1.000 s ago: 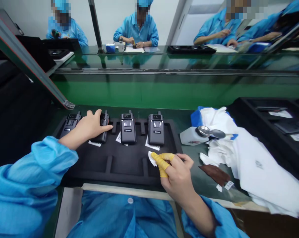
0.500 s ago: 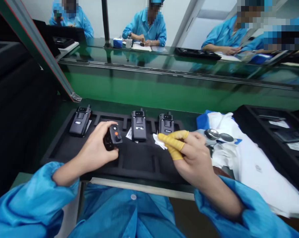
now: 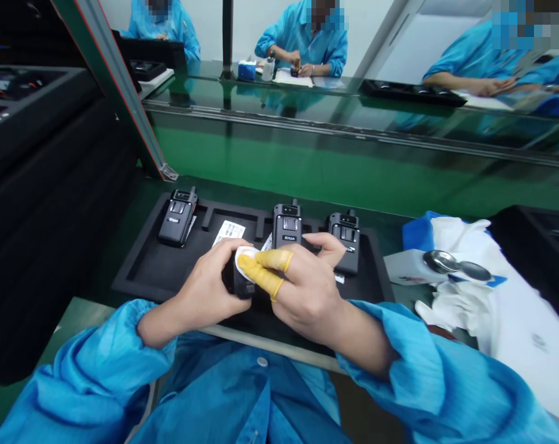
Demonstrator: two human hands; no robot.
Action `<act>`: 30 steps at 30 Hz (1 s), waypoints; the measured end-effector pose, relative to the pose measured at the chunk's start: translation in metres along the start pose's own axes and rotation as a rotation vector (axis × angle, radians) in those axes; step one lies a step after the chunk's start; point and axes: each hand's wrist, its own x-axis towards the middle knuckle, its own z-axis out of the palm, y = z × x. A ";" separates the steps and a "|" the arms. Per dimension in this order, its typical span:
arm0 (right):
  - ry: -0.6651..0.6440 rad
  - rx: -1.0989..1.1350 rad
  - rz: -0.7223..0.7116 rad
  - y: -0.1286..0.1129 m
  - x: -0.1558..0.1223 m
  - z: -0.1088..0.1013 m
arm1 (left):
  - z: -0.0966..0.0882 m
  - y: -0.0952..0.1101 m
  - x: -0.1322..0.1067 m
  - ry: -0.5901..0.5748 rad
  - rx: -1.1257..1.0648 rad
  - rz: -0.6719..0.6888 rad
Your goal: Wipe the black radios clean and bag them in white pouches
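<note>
My left hand is wrapped round a black two-way radio, held end-up above the foam tray; most of its body is hidden. My right hand, with yellow finger cots on some fingers, presses a white wiping pad against the top end of that radio. Three similar radios lie back-up in the tray: a left one, a middle one partly behind my right hand, and a right one. A white label card shows in the slot beyond my left hand.
On the right are a plastic bottle with a metal cap, crumpled white wipes and a white bag. Dark foam trays are stacked at left. A frame post rises behind. Co-workers sit across the bench.
My right hand has moved left with the pad, from above the right radio onto the held one. The held radio has shifted slightly right in the picture, and the view has turned somewhat.
</note>
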 end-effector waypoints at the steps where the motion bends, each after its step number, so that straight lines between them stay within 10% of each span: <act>1: 0.008 -0.010 -0.007 0.000 -0.001 -0.001 | 0.000 0.000 0.000 0.010 0.004 -0.005; 30: 0.061 -0.090 -0.018 -0.008 0.005 0.000 | -0.003 -0.001 -0.002 -0.003 -0.005 -0.011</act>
